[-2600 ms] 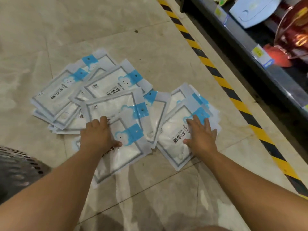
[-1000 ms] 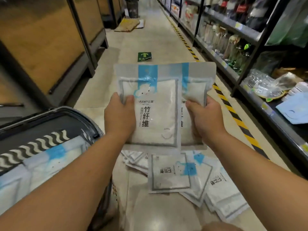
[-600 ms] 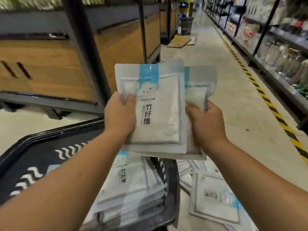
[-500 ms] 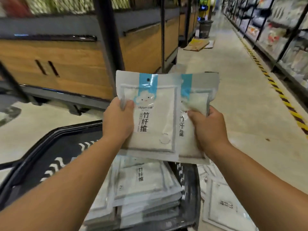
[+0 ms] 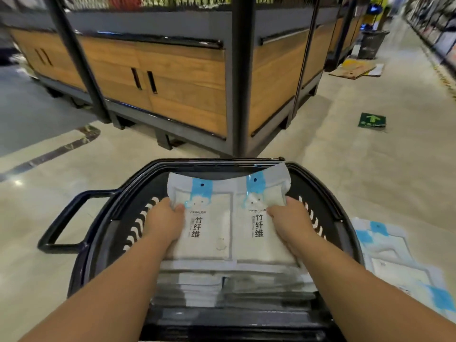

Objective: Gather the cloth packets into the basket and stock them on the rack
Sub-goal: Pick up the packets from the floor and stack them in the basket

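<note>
the left hand (image 5: 164, 222) pinches one cloth packet (image 5: 209, 233) and the right hand (image 5: 292, 225) grips a second packet (image 5: 255, 244) beside it. both packets are low inside the black basket (image 5: 212, 166), over the stack of packets (image 5: 201, 290) there. loose packets (image 5: 394, 262) lie on the floor (image 5: 370, 174) right of it.

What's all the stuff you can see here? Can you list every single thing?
held packets: two, white with blue bands, side by side over the basket
stacked packets: several, white, inside the basket, under the held ones
floor packets: several, white and blue, on the floor right of the basket
basket: one, black, centre, handle sticking out to the left
display stand: one, wood with black frame, behind the basket
floor sign: one, green with arrow, right
cardboard: flattened, brown, far right floor
bin: one, dark, up the aisle
left hand: grips the left held packet
right hand: grips the right held packet
</note>
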